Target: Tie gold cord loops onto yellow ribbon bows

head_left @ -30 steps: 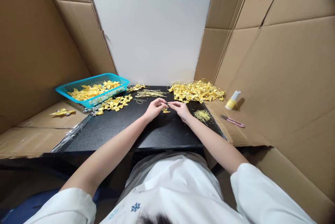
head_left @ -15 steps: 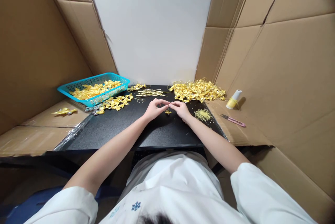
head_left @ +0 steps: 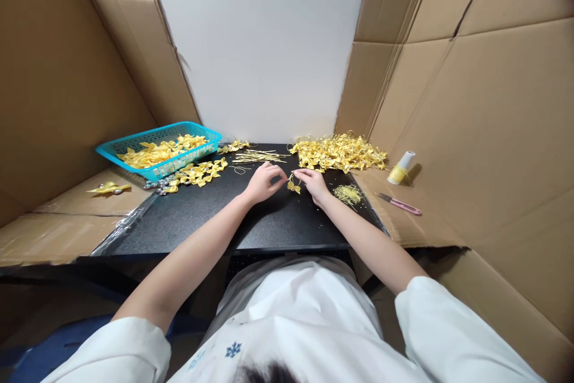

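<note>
A small yellow ribbon bow [head_left: 294, 186] hangs between my two hands over the middle of the black table [head_left: 215, 215]. My left hand [head_left: 264, 182] is closed in a pinch at the bow's left side. On the bow's right, my right hand [head_left: 314, 183] pinches it, fingers pressed together. A thin gold thread seems to run between the fingertips, too fine to follow. A loose tuft of yellow thread [head_left: 347, 194] lies just right of my right hand.
A teal basket [head_left: 134, 145] of yellow bows sits at the back left, more bows [head_left: 197, 174] spilled in front. Cut gold strands [head_left: 258, 157] and a big bow heap [head_left: 338, 155] lie behind. A thread spool [head_left: 400, 168] and pink scissors [head_left: 399, 204] rest on cardboard at right.
The bow has risen slightly and shifted right between the fingertips. Both hands have stayed close together at the table's middle, their pinches tightened.
</note>
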Tool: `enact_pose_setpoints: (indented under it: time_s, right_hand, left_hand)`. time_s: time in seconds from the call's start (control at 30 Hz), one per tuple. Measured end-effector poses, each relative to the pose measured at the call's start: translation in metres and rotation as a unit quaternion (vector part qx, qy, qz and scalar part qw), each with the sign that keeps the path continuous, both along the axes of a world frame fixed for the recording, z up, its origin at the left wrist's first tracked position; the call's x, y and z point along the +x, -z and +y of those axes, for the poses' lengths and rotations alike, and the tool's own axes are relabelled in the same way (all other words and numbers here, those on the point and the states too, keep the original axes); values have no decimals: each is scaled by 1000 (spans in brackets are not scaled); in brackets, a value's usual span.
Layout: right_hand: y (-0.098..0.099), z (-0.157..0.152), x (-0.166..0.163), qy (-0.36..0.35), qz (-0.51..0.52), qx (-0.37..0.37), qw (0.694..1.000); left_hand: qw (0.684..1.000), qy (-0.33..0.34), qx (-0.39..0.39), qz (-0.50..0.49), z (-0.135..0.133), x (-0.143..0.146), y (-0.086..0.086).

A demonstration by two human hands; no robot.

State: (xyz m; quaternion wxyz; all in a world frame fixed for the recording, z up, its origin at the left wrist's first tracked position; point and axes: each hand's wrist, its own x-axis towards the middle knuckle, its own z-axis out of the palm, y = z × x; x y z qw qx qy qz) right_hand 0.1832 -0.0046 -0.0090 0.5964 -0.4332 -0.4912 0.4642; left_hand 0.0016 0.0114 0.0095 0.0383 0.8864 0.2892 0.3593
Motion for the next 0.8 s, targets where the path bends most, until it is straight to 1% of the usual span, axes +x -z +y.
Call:
enact_pose_setpoints:
  time_s: [0.1,0.2,0.3,0.5,0.6,0.67,0.8]
  right_hand:
    - [-2,-1,0,-1,0,-6,1000]
    - [-2,0,1,6,-6,-10,1000]
    - [0,2,2,8,-3,-6,1000]
    - [3,2,0,-8,-18,-7,1000]
    - [4,2,-2,-23,-25,-15,999]
    - [3,1,-3,-26,-26,-18,999]
    - [0,-2,-2,-43,-39,-28,998]
  left_hand:
    - [999,7,2,38,3,-1,1]
    - [999,14,15,48,3,-1,1]
    - [999,12,14,35,2,0,1]
    - [1000,6,-24,-15,-3,3,0]
    - [995,-11,-67,-68,-4,5,0]
    - [988,-16,-114,-105,-3,6,2]
    - [957,33,-231,-173,0,9,5]
